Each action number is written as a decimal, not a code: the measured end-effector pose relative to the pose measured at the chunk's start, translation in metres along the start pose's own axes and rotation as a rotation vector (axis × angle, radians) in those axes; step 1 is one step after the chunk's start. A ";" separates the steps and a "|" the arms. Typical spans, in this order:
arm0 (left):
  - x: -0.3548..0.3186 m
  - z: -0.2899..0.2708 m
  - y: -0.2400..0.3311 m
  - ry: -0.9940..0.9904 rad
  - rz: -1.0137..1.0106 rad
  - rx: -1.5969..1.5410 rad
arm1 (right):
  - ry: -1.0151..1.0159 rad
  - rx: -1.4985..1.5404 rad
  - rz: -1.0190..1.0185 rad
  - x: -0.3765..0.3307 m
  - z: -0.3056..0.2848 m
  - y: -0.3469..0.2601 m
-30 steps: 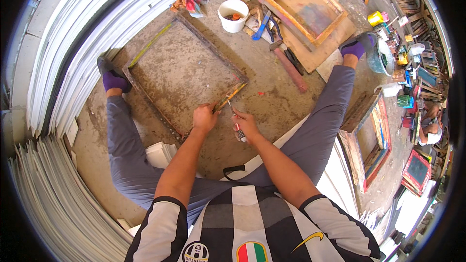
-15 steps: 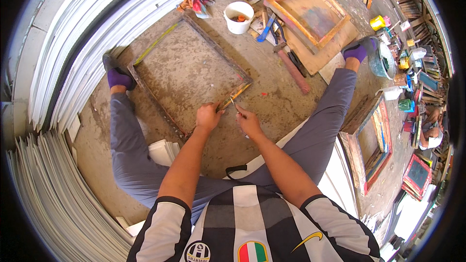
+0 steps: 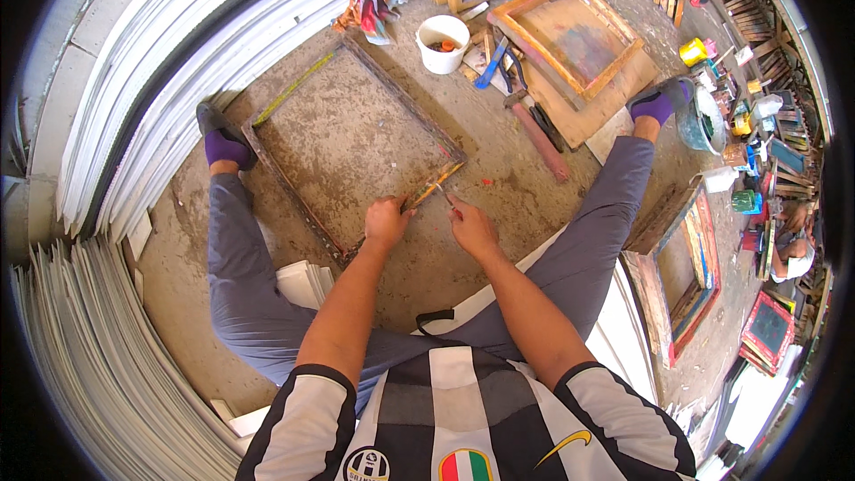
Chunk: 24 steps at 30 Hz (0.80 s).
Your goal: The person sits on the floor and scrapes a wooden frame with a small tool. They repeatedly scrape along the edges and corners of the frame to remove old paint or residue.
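Note:
A worn wooden frame [image 3: 405,111] without a panel lies on the concrete floor between my legs, paint stains along its sides. My left hand [image 3: 386,221] is closed around its near side, left of the right-hand corner. In my closed right hand [image 3: 473,228] is a slim metal tool [image 3: 441,188], mostly hidden by the fingers, so its kind cannot be made out. The tool's tip meets the yellow-stained stretch of the frame's near side, close to that corner.
Beyond the frame stand a white bucket [image 3: 443,44], a blue-handled tool [image 3: 492,63], a hammer [image 3: 539,141] and an orange-edged frame [image 3: 614,71] on a board. White sheets [image 3: 80,321] are stacked left. More frames [image 3: 681,276], paint pots [image 3: 693,52] and another person [image 3: 791,258] are at the right.
My right hand has moved a little to the right with the tool, its tip sliding along the frame's near side toward the corner. My left hand keeps its grip on the frame.

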<state>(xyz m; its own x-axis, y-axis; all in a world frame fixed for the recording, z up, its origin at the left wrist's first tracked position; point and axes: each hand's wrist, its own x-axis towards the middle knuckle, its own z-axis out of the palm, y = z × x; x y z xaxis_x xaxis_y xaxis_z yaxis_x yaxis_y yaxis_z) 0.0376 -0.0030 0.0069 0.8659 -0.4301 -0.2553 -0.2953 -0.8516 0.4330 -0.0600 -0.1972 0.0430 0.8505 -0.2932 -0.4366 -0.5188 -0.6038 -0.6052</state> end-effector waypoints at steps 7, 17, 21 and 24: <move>0.000 -0.006 0.007 -0.036 0.023 0.004 | 0.001 -0.123 -0.010 -0.009 0.006 -0.004; 0.003 -0.007 0.007 -0.042 0.077 0.028 | 0.028 -0.079 -0.009 -0.010 0.010 -0.006; 0.003 -0.005 0.005 -0.028 0.082 0.008 | 0.002 -0.082 -0.014 -0.012 0.006 -0.010; 0.002 -0.004 0.004 -0.014 0.082 0.000 | -0.034 -0.093 0.009 -0.012 0.004 -0.018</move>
<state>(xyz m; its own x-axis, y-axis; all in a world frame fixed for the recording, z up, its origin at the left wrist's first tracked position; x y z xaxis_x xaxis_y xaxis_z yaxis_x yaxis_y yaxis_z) 0.0395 -0.0056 0.0112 0.8333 -0.5024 -0.2307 -0.3648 -0.8133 0.4533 -0.0611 -0.1802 0.0567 0.8415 -0.2745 -0.4653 -0.5150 -0.6676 -0.5376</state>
